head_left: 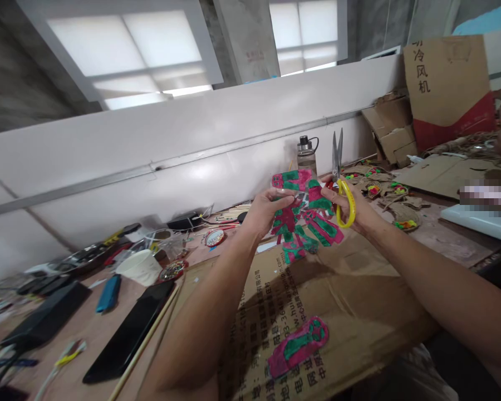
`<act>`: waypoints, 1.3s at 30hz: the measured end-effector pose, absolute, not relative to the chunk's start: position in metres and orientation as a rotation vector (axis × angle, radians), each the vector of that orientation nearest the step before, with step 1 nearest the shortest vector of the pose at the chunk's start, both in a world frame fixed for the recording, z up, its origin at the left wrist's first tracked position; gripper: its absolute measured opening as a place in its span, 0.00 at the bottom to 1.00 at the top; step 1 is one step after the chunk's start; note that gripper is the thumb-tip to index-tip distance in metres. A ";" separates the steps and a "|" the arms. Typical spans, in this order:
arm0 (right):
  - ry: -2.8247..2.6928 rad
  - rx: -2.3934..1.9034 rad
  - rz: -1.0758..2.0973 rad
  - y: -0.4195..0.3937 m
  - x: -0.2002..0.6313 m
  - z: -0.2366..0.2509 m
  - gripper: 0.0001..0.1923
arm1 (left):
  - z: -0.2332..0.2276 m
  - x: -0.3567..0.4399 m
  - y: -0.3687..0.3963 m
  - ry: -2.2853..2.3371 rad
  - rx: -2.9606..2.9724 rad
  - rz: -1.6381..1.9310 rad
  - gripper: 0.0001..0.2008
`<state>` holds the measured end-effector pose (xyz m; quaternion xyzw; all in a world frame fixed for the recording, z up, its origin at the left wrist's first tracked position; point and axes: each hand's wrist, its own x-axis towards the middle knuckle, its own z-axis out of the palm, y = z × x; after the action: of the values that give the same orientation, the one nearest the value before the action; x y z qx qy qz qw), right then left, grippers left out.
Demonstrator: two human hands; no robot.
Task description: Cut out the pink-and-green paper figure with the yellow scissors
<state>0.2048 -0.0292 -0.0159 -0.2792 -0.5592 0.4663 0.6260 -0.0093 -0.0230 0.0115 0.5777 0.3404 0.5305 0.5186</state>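
Hands both raised over the bench, close together. Left hand (264,210) pinches the red-and-green painted paper cutout (304,220) at its left edge; right hand (354,209) grips its right side while also holding yellow-handled steel scissors (341,178), blades closed, tips up. Cutout hangs in the air above the brown printed cardboard sheet (359,312). Risk: thin painted strips could tear if the 2 hands pull apart; upright blades could snag the paper.

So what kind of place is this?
Probably a craft workshop. The hands hold a painted red-and-green cutout and yellow-handled scissors over a cardboard sheet, and the workbench is strewn with tools and small colourful pieces.
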 end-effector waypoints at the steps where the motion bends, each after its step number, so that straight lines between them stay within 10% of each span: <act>1: -1.289 -0.653 1.092 -0.030 0.205 -0.016 0.26 | 0.011 -0.009 -0.023 0.804 1.378 1.288 0.17; 26: -1.037 -0.549 0.970 -0.020 0.211 -0.013 0.21 | 0.004 -0.010 -0.021 0.927 1.401 1.138 0.17; 39: -0.780 -0.581 0.758 0.014 0.223 -0.034 0.27 | -0.013 0.010 -0.016 0.527 1.128 1.219 0.37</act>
<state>0.2232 0.0143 -0.0344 -0.2723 -0.3658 0.3555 0.8159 0.0102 -0.0164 -0.0132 0.4955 0.2314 0.5354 0.6437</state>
